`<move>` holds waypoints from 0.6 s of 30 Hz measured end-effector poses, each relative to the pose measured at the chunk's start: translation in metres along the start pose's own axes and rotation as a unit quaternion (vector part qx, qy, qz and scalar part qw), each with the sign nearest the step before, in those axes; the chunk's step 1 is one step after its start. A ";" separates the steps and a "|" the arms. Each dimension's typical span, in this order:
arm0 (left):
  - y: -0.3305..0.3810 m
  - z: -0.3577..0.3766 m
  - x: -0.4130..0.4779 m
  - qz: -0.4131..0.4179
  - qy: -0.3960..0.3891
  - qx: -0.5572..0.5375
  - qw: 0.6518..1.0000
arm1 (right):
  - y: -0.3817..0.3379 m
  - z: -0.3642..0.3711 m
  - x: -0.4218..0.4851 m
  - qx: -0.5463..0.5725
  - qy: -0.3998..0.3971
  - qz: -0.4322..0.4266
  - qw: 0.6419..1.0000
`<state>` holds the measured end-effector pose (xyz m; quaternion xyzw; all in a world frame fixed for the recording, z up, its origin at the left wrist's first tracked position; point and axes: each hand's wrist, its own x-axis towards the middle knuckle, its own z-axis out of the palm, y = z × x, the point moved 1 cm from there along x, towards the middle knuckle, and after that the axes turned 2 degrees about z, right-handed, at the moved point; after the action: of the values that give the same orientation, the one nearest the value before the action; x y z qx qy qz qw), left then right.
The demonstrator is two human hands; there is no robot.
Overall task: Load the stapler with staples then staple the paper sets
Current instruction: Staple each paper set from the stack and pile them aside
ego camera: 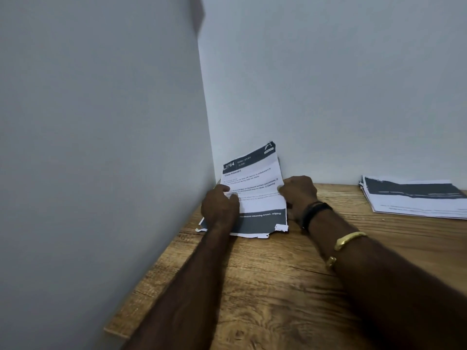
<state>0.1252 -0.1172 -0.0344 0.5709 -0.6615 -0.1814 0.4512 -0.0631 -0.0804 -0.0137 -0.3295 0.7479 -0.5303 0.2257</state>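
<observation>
Against the grey corner walls (101, 122), your wooden worktop (278, 286) carries a paper stack (414, 198) at right. Your left hand (219, 205) and right hand (299, 192) each curl round a side edge of the printed paper set (255, 190), propped in the corner.

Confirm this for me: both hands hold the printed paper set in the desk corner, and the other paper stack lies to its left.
One detail is wrong. The head view shows the left hand and right hand holding the printed paper set in the desk corner, but the other paper stack lies to its right, not its left.
</observation>
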 end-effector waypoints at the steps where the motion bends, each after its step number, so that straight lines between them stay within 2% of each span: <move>1: 0.002 -0.001 0.000 -0.006 0.004 -0.011 1.000 | 0.001 -0.005 0.001 0.005 0.002 -0.009 1.000; 8: 0.019 0.002 -0.002 -0.038 0.012 -0.127 0.991 | 0.009 -0.045 -0.001 0.098 0.024 -0.014 0.995; 13: 0.040 0.013 -0.009 -0.062 0.019 -0.197 0.978 | 0.014 -0.078 -0.008 0.090 0.102 -0.042 0.990; 18: 0.063 0.029 -0.019 -0.046 0.011 -0.241 0.969 | 0.020 -0.110 -0.015 0.077 0.073 -0.060 0.993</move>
<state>0.0638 -0.0900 -0.0092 0.4771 -0.5662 -0.3499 0.5740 -0.1336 0.0061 0.0041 -0.3162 0.6979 -0.6215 0.1632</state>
